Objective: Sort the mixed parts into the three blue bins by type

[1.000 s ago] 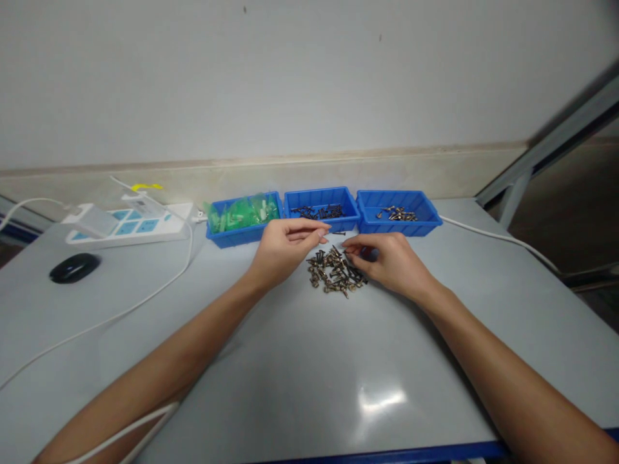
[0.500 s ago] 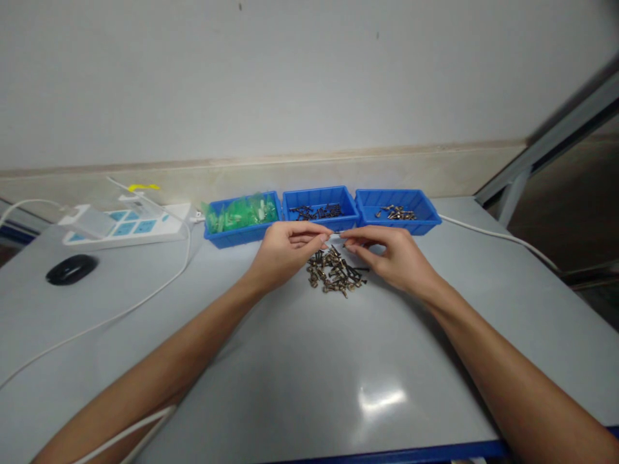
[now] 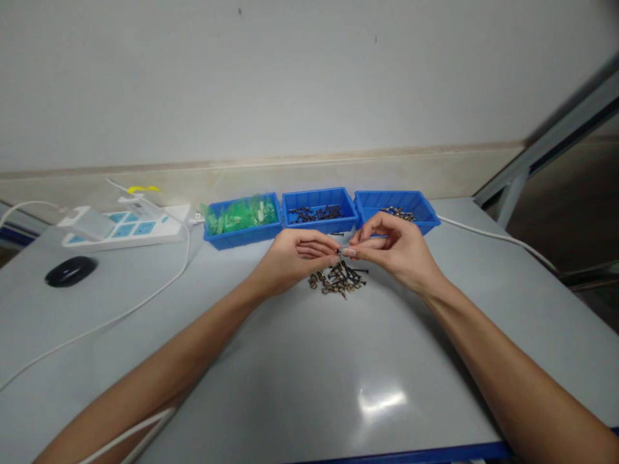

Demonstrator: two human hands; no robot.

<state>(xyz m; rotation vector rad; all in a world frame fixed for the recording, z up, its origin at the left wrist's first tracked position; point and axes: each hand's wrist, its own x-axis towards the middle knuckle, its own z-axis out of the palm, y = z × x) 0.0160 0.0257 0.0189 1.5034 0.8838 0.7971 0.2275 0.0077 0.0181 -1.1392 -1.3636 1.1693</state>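
My left hand (image 3: 300, 259) and my right hand (image 3: 397, 250) meet fingertip to fingertip above a pile of mixed screws (image 3: 338, 280), some dark and some brassy. Between the two pinches a small screw (image 3: 339, 252) shows its dark end. Both hands' thumbs and forefingers are closed at it, and the fingers cover most of its length. Just behind the fingertips, a dark screw (image 3: 334, 234) lies on the table before the middle bin.
Three blue bins line the wall: the left bin (image 3: 242, 238) with green plastic bags, the middle bin (image 3: 322, 225) with dark screws, the right bin (image 3: 425, 222) with brassy ones. At left are a power strip (image 3: 145, 229), a black mouse (image 3: 71, 271) and a white cable (image 3: 120, 314).
Both hands have come slightly nearer to me and lower in view, over the pile. My right hand's fingers have curled more, and the fingertips now meet around the dark-ended screw.
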